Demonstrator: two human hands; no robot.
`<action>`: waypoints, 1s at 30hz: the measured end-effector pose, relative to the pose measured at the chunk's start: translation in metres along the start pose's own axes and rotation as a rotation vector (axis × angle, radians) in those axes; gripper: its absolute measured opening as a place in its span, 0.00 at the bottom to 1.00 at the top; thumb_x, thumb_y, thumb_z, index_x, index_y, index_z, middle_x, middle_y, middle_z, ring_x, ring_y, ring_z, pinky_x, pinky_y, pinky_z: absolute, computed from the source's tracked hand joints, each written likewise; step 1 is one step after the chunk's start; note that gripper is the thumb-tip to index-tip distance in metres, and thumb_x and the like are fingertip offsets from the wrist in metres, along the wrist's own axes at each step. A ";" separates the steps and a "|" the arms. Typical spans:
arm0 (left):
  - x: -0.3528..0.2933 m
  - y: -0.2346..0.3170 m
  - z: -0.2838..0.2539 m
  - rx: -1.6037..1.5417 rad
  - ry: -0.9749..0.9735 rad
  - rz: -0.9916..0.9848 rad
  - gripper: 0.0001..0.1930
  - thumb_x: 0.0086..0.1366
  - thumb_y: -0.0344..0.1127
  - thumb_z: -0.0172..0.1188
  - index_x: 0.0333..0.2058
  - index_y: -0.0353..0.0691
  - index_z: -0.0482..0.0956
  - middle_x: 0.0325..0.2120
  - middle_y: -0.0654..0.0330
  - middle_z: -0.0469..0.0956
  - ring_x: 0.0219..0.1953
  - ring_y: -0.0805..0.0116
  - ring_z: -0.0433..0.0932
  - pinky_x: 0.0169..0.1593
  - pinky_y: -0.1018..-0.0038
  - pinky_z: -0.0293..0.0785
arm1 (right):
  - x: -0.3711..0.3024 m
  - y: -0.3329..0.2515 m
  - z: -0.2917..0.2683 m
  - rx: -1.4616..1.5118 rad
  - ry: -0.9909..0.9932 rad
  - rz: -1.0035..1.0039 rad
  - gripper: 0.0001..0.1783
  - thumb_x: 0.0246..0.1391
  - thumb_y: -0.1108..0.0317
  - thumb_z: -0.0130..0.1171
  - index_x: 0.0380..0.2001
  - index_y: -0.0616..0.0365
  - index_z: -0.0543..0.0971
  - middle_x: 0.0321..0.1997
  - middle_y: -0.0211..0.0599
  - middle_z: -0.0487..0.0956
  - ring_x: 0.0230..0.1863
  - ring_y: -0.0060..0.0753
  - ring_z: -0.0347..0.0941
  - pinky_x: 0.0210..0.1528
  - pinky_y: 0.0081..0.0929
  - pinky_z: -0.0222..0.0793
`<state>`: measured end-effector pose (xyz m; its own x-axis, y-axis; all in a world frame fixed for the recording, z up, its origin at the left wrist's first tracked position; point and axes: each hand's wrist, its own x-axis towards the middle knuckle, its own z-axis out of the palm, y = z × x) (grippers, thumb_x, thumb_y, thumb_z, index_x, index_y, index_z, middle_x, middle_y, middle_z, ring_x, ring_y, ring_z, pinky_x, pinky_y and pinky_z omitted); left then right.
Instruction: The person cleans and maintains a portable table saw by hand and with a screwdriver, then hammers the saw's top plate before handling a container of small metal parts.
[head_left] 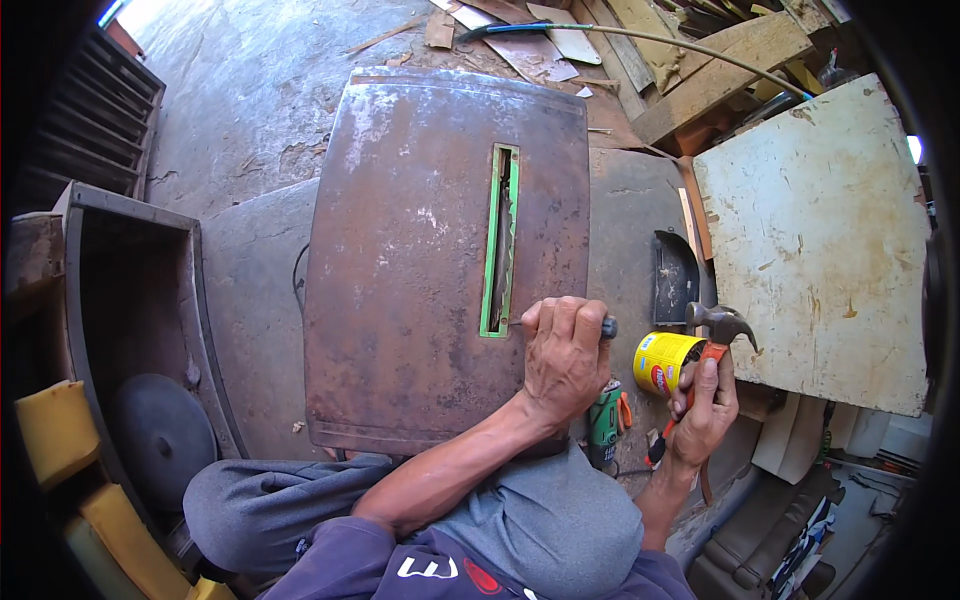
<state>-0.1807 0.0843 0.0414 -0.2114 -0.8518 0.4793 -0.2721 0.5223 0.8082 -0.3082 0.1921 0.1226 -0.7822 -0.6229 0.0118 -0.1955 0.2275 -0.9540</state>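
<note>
Head view: a rust-brown metal panel [400, 240] is set in front of the seated person, with a long narrow slot [503, 230] right of its middle. A screwdriver or chisel [609, 327] (which one can't be told) is gripped in the left hand [565, 350], its tip held at the slot's lower right corner. A claw hammer [722, 324] is held by its orange handle in the right hand [704, 405], head up, well apart from the tool. A yellow can [662, 361] is seen just beside that hand; contact can't be judged. A green power tool [604, 426] is parked right of the panel.

Progress, as judged: slot opened lengthwise, green edging [490, 270] clean along the left. Right side left ragged, so cleanup there looks unfinished; lower corner apparently being worked. Slot depth and inside condition can't be read.
</note>
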 end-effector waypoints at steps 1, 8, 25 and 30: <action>0.000 -0.001 0.000 0.007 -0.008 -0.021 0.12 0.62 0.28 0.63 0.43 0.42 0.72 0.35 0.57 0.72 0.38 0.58 0.71 0.46 0.60 0.60 | -0.001 -0.001 0.001 0.003 0.001 -0.001 0.18 0.72 0.60 0.52 0.57 0.59 0.78 0.25 0.23 0.70 0.18 0.10 0.57 0.19 0.12 0.51; 0.003 0.000 -0.002 -0.014 0.037 -0.070 0.11 0.64 0.28 0.62 0.43 0.41 0.72 0.34 0.57 0.71 0.38 0.59 0.69 0.46 0.61 0.59 | -0.005 -0.005 0.002 0.003 -0.013 -0.009 0.18 0.72 0.61 0.53 0.57 0.59 0.78 0.25 0.22 0.70 0.18 0.09 0.57 0.19 0.12 0.51; -0.006 -0.003 -0.002 -0.161 0.158 -0.159 0.10 0.65 0.30 0.61 0.41 0.40 0.69 0.36 0.56 0.70 0.40 0.57 0.67 0.47 0.61 0.57 | -0.015 -0.041 0.027 -0.658 -0.214 -0.765 0.17 0.69 0.68 0.53 0.53 0.68 0.79 0.29 0.30 0.78 0.26 0.16 0.68 0.30 0.14 0.60; -0.005 0.001 0.003 -0.175 0.163 -0.158 0.11 0.62 0.27 0.60 0.42 0.41 0.70 0.36 0.55 0.70 0.41 0.56 0.68 0.48 0.60 0.57 | -0.029 -0.043 0.012 -0.124 0.000 -0.277 0.18 0.61 0.75 0.61 0.54 0.66 0.81 0.35 0.45 0.84 0.34 0.29 0.79 0.39 0.28 0.74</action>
<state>-0.1830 0.0889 0.0390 -0.0215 -0.9246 0.3803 -0.1209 0.3800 0.9171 -0.2700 0.1919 0.1601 -0.6890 -0.6739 0.2668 -0.4722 0.1382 -0.8706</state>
